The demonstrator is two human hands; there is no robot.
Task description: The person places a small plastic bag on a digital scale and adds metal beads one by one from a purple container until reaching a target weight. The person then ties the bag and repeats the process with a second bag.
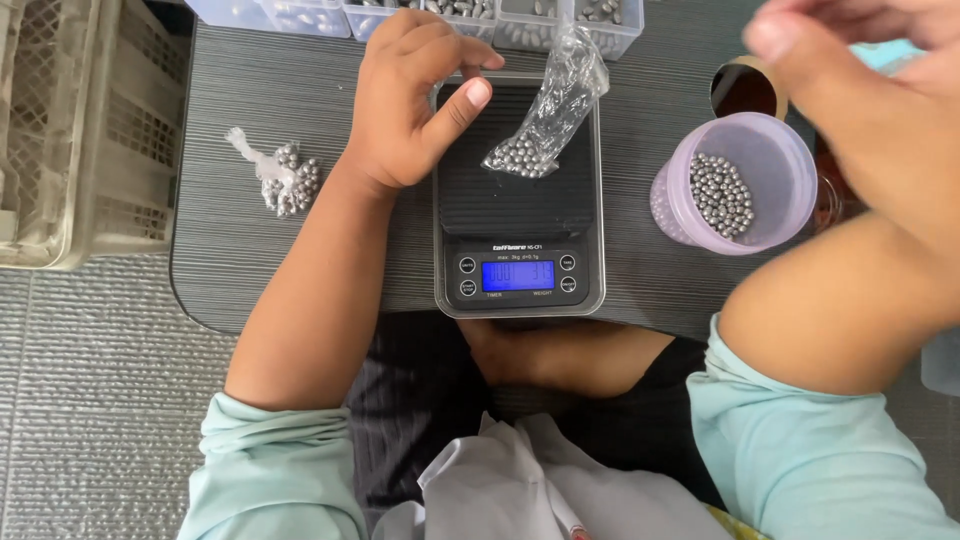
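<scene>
Dark grey ribbed tabletop (250,250) w/ rounded corner, over pale woven floor mat (90,400). Landmark = black digital kitchen scale w/ clear rim and lit blue display (519,195), centred near the front table edge.

On scale platform, upper right part: clear plastic bag part-filled w/ small steel balls (545,125); balls bunched at its lower end, empty neck rising twd the far-right corner of the scale.

Left hand (405,100) at scale's upper left corner. Thumb stretched out over the platform edge, other fingers curled inward, loosely together; holding nothing. Fingertips just short of bag, apart from it.

Right hand (870,80) raised close to camera, blurred, up and right of scale. One fingertip sticks out leftward; whether the fingers pinch anything, cannot tell.

Right of scale, near: translucent lilac plastic cup holding more steel balls (735,185). Behind cup: brown cardboard tape roll (748,88), partly hidden.

Left of scale, beyond L forearm: small knotted clear bag of steel balls (280,175) lying on table.

Far side of scale: row of clear plastic compartment boxes w/ metal parts (450,15). Further left, off table: beige plastic lattice crate (70,130).
</scene>
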